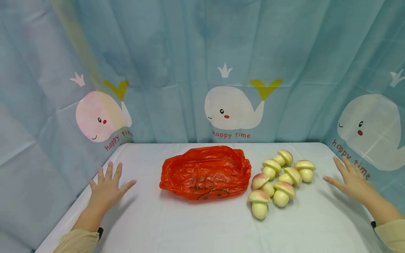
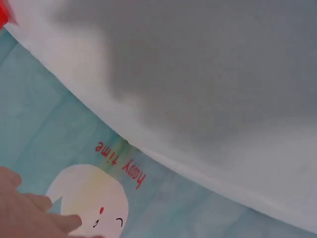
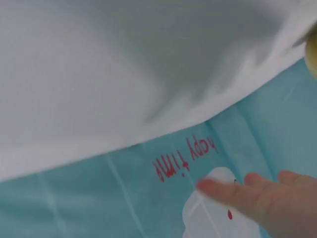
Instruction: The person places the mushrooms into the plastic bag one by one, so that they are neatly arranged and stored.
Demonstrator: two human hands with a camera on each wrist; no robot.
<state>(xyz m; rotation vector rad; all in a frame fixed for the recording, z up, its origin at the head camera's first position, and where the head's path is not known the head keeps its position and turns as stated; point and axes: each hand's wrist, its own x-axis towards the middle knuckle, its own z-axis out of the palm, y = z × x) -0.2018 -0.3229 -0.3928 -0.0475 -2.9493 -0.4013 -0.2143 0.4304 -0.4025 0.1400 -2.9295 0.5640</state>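
A crumpled red plastic bag (image 1: 205,175) with black print lies on the white table, its mouth spread wide. To its right sit several mushroom-shaped pieces (image 1: 284,189), pale yellow with pink-tinged caps, grouped close together. My left hand (image 1: 105,191) is held over the table's left side, fingers spread, holding nothing, well apart from the bag. Over the right side, my right hand (image 1: 354,181) is also spread and holds nothing; the mushroom-shaped pieces are the nearest things to it. In the right wrist view, a yellow edge of one piece (image 3: 311,54) shows at the far right.
Light blue curtains (image 1: 177,70) printed with whales and "happy time" hang behind the table and on both sides. The white table (image 1: 177,228) ends at the back along the curtain. Both hands cast shadows on its surface.
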